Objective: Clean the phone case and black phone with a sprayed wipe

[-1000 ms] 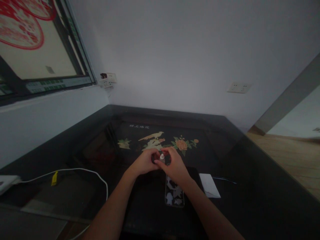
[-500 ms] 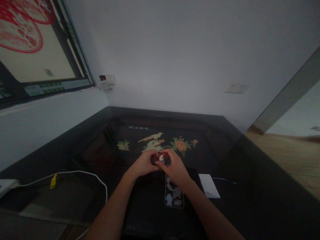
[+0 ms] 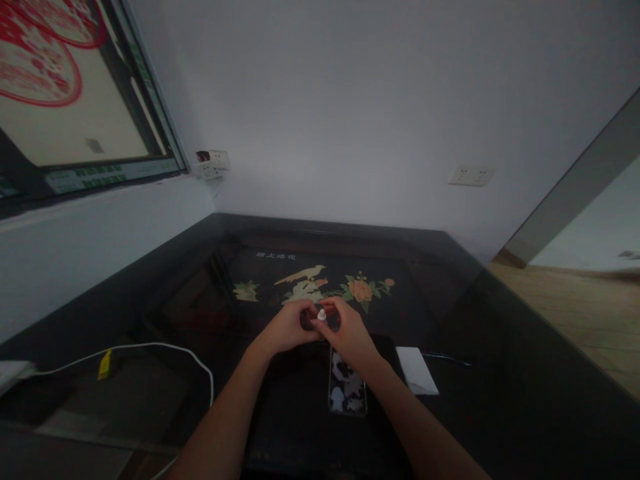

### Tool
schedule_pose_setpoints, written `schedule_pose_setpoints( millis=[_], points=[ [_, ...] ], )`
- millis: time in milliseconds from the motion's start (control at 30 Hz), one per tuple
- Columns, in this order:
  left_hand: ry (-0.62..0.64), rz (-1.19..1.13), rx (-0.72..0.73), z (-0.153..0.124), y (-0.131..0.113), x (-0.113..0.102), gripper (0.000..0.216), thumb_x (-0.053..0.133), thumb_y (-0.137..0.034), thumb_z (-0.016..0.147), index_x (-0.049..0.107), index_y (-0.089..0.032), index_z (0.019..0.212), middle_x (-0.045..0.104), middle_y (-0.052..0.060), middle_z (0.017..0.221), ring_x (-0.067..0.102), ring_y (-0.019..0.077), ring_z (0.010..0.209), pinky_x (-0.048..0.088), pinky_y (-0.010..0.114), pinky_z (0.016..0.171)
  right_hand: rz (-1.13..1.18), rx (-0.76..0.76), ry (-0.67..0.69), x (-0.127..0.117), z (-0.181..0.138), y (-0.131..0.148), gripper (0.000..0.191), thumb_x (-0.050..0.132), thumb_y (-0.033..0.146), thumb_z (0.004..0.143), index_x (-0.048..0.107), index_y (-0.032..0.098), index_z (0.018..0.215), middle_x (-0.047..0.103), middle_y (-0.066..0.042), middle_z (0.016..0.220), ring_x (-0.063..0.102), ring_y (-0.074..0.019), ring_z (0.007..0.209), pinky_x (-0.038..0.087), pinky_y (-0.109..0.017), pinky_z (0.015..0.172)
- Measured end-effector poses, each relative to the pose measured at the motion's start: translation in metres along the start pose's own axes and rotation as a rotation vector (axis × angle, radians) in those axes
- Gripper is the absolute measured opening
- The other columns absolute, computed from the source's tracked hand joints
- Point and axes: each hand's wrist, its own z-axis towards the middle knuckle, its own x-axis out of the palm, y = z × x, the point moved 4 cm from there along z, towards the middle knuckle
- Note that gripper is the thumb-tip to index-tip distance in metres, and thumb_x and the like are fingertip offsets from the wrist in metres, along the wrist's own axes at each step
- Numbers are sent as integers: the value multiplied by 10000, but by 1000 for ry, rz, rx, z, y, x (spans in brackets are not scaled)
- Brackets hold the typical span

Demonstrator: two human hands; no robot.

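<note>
A small white bottle [image 3: 322,315] with a narrow tip stands upright between my hands, over the middle of the black table. My left hand [image 3: 294,325] is curled around its left side, the fingertips closed in against it. From the right, my right hand [image 3: 349,331] pinches the bottle between thumb and fingers. The lower part of the bottle is hidden by the fingers. Beneath my right wrist lies a phone [image 3: 346,393] in a patterned case, its upper end covered by that hand.
A folded white paper [image 3: 418,371] lies right of my right forearm, a thin dark cord [image 3: 447,359] beside it. On the left, a white cable [image 3: 165,344] with a yellow tag [image 3: 104,365] runs from a white power strip [image 3: 13,375]. The black table [image 3: 450,280] meets the wall behind, under flower-and-bird decoration.
The white bottle shows slightly less of its body above my right thumb. Both hands keep nearly the same pose, and the view has shifted a little.
</note>
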Motion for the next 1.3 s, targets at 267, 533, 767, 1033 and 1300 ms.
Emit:
schedule_pose_setpoints(
  millis=[267, 533, 767, 1033, 1300],
  points=[
    [10, -14, 35, 0, 0, 1, 212, 756, -146, 668, 643, -174, 844, 649, -2, 793, 602, 157, 741, 464, 263, 696, -12, -87, 21, -1, -3, 9, 399, 736, 182, 842, 612, 245, 1216, 676, -72, 1155, 654, -236, 1047, 527, -378, 906],
    [14, 28, -38, 0, -1, -1, 236, 809, -247, 668, 640, -177, 817, 651, -10, 778, 588, 148, 722, 453, 252, 679, 36, -1, -8, 2, 1, -6, 349, 747, 218, 861, 625, 249, 1186, 724, -26, 1027, 692, -209, 964, 535, -364, 886],
    [6, 61, -33, -1, 2, 0, 291, 819, -350, 712, 637, -177, 859, 620, -20, 752, 565, 136, 683, 445, 251, 653, 88, -45, 17, -9, 2, 4, 299, 658, 202, 916, 643, 235, 1213, 740, -54, 1111, 696, -208, 1000, 544, -359, 889],
    [-7, 130, 40, -2, -3, 0, 236, 782, -296, 747, 614, -194, 877, 635, -7, 806, 589, 145, 718, 454, 256, 655, 383, 32, -197, -25, 8, 6, 242, 706, 363, 898, 699, 224, 1095, 749, -80, 1115, 714, -230, 979, 591, -359, 837],
    [-21, 195, 74, -5, -10, -3, 465, 836, -380, 732, 600, -228, 1103, 656, 29, 1044, 624, 177, 862, 496, 300, 741, 550, 173, -421, -82, -9, -17, 339, 730, 493, 875, 721, 204, 1052, 775, -96, 1065, 720, -227, 922, 578, -306, 690]
  ],
)
